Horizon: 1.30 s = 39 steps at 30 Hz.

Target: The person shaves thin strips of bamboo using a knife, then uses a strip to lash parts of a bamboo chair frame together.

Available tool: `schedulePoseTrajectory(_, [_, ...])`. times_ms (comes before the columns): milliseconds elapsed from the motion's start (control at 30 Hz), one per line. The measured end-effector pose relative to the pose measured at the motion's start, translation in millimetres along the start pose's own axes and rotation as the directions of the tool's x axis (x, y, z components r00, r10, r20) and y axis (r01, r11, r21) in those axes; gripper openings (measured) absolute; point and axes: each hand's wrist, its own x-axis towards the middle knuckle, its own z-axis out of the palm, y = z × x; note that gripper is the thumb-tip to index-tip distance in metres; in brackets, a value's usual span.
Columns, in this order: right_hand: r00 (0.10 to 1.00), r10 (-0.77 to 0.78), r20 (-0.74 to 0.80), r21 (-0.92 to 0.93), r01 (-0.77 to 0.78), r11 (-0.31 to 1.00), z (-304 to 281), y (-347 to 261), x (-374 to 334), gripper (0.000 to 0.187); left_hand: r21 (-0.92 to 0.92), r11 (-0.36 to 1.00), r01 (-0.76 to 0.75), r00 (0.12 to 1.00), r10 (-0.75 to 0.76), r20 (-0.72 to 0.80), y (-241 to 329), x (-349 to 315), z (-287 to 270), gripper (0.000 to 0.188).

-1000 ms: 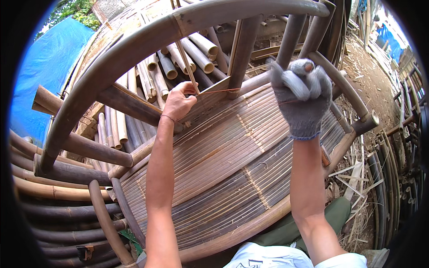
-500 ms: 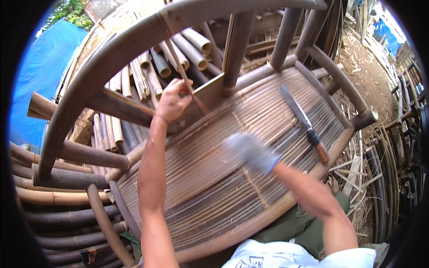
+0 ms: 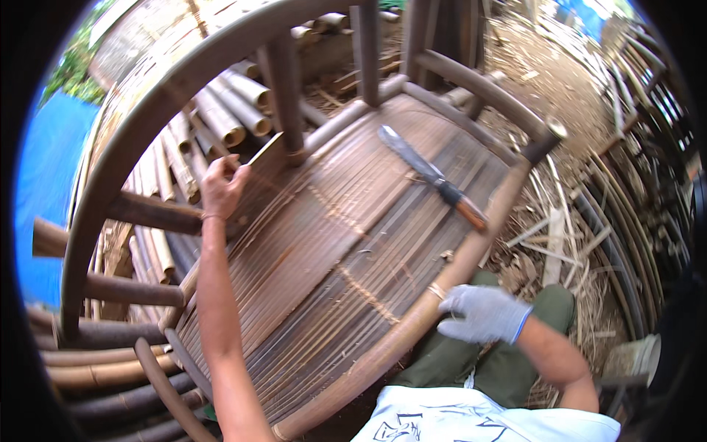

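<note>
A dark bamboo bench (image 3: 324, 254) with a slatted seat and a curved back rail stretches before me. My bare left hand (image 3: 223, 186) is at the back of the seat beside an upright flat slat (image 3: 266, 151), its fingers pinched on a thin strip that is blurred and barely visible. My right hand (image 3: 482, 313), in a grey glove, is by the front rail, above my knees. Its fingers are curled, and whatever they hold is too unclear to make out. A large knife (image 3: 423, 173) with a dark blade and wooden handle lies on the right of the seat.
Cut bamboo poles (image 3: 221, 118) are piled behind the bench, and more dark poles (image 3: 125, 398) lie at the lower left. A blue tarp (image 3: 55, 191) hangs at the far left. Bamboo scraps (image 3: 549, 243) litter the ground at right, near a pale bucket (image 3: 633, 359).
My right hand has swept from over the seat toward me and right, to the front rail. My view has shifted, so the bench and knife appear farther left. The left hand stays at the bench back.
</note>
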Motion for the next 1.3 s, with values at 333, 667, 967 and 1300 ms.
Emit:
schedulePoseTrajectory(333, [0.729, 0.058, -0.682, -0.189, -0.253, 0.949, -56, 142, 108, 0.034, 0.067, 0.982, -0.174, 0.896, 0.186, -0.402, 231, -70, 90, 0.052])
schedulePoseTrajectory(667, [0.419, 0.066, -0.905, 0.103, 0.067, 0.992, -86, 208, -181, 0.048, -0.328, 0.919, 0.22, 0.503, 0.182, 0.845, 512, -178, 252, 0.024])
schedulePoseTrajectory(967, [-0.058, 0.931, -0.359, 0.921, 0.137, 0.364, 129, 388, -397, 0.02, -0.127, 0.952, -0.279, 0.469, 0.25, 0.847, 504, -282, 552, 0.023])
schedulePoseTrajectory(1300, [-0.112, 0.968, -0.226, 0.974, -0.041, 0.223, 242, 411, -386, 0.034, -0.084, 0.73, -0.678, 0.464, 0.513, 0.722, 564, -322, 662, 0.013])
